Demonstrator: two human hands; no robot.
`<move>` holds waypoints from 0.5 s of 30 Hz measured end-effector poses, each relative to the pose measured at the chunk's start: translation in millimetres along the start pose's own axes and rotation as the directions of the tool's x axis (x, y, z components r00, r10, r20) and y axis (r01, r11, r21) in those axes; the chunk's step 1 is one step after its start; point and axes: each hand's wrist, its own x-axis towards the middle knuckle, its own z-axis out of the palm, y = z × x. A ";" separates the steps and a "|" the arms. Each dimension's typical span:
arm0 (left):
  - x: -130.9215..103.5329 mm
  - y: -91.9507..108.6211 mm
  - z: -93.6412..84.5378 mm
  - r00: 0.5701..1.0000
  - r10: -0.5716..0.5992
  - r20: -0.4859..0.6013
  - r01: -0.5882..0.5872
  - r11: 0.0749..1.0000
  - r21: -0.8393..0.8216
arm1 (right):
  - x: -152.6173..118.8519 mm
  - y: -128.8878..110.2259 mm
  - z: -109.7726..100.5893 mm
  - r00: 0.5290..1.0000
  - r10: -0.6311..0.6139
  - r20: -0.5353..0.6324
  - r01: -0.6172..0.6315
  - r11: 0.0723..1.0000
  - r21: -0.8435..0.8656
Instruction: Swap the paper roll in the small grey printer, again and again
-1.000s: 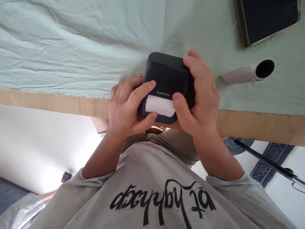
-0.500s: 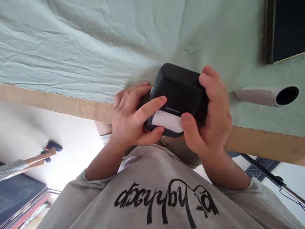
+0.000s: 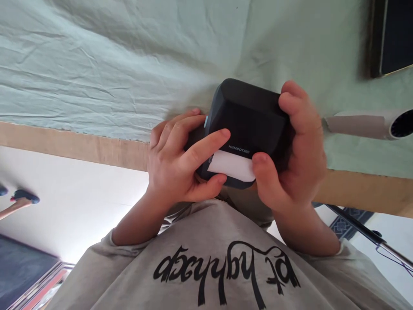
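Observation:
A black label printer (image 3: 251, 116) marked NIIMBOT is held between my two hands at the table's near edge. From its front slot a strip of white label paper (image 3: 231, 165) sticks out. My left hand (image 3: 179, 159) grips the printer's left side, with the index finger on the top face and the thumb below the paper. My right hand (image 3: 295, 150) wraps round the right side, its thumb at the paper's right end and its fingers at the far corner. The printer's underside is hidden.
A pale green cloth (image 3: 112, 64) covers the table, creased at left, above a wooden edge (image 3: 64, 144). To the right lie a white cylindrical object (image 3: 361, 125) with a dark end and a black-framed flat object (image 3: 396, 38). Another person's foot (image 3: 24, 198) shows on the floor at left.
Both hands keep the same hold on the printer, which sits slightly further right in view. The things at right have shifted rightward in view. The other person has moved towards the left edge.

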 end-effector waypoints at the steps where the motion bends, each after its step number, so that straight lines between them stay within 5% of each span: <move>1: -0.4 0.3 -0.3 1.000 -0.015 0.016 0.015 1.000 0.010 | 0.1 0.3 -0.5 1.000 -0.012 0.002 0.012 1.000 -0.003; 10: 0.6 -2.0 -2.3 0.992 0.123 -0.008 -0.123 0.992 0.034 | 0.4 5.4 -6.2 0.996 -0.092 -0.015 0.091 0.995 -0.045; 15: -0.3 2.6 -3.1 0.996 0.020 0.090 -0.026 0.998 0.065 | -1.0 4.5 -2.5 0.997 -0.040 -0.070 0.035 0.996 -0.077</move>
